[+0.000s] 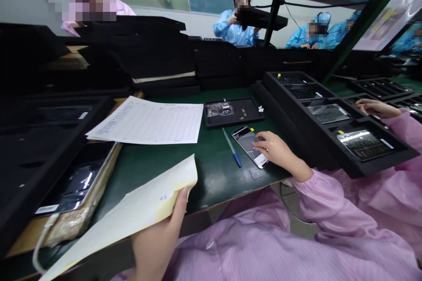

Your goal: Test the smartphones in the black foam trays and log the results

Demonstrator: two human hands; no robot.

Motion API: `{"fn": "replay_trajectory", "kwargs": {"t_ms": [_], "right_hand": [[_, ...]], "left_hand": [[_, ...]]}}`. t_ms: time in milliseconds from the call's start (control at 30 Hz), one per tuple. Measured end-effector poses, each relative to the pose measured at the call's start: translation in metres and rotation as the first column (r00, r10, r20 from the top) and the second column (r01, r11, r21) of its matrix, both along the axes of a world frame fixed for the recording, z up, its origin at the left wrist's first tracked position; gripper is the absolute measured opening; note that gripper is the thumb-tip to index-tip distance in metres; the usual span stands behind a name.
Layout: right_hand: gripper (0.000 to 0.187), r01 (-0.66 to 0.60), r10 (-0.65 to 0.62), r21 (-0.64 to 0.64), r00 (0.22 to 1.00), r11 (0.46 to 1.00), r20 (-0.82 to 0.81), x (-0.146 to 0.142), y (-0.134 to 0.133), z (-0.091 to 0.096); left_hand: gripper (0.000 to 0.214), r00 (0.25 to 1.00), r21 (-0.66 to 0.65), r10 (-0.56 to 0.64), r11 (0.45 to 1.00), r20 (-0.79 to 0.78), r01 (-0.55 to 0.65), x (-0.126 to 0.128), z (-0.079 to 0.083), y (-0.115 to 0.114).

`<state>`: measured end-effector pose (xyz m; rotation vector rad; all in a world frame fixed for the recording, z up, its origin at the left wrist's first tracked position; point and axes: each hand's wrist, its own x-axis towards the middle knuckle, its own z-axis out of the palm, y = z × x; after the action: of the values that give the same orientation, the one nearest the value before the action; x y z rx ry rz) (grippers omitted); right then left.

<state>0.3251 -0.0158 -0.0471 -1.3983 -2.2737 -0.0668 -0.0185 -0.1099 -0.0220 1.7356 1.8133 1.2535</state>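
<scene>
My left hand (156,241) grips a pad of pale yellow paper (138,206) by its right edge, thumb on top. The pad is tilted and hangs over the table's front edge; faint blue writing shows near my thumb. My right hand (278,151) is over a smartphone (244,139) lying face up, its screen lit grey and white. The fingers are a little apart, with the fingertips at the screen; I cannot tell whether they touch it. A yellow tab sticks out at the phone's upper edge. Left of the phone lies a blue pen (232,148).
Printed sheets (154,120) lie behind the pad. A small black tray (253,117) holds a bag and tiny parts. At right, stacked black foam trays (306,138) hold devices; a co-worker's hand (377,107) reaches there. A large device (77,175) with a white cable lies left.
</scene>
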Motion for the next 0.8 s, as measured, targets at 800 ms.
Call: {"fn": "replay_trajectory", "kwargs": {"t_ms": [800], "right_hand": [[0.014, -0.112, 0.033, -0.376, 0.977, 0.92, -0.212, -0.011, 0.047, 0.018]], "left_hand": [[0.044, 0.971, -0.168, 0.24, 0.956, -0.016, -0.239, 0.001, 0.019, 0.025]]}}
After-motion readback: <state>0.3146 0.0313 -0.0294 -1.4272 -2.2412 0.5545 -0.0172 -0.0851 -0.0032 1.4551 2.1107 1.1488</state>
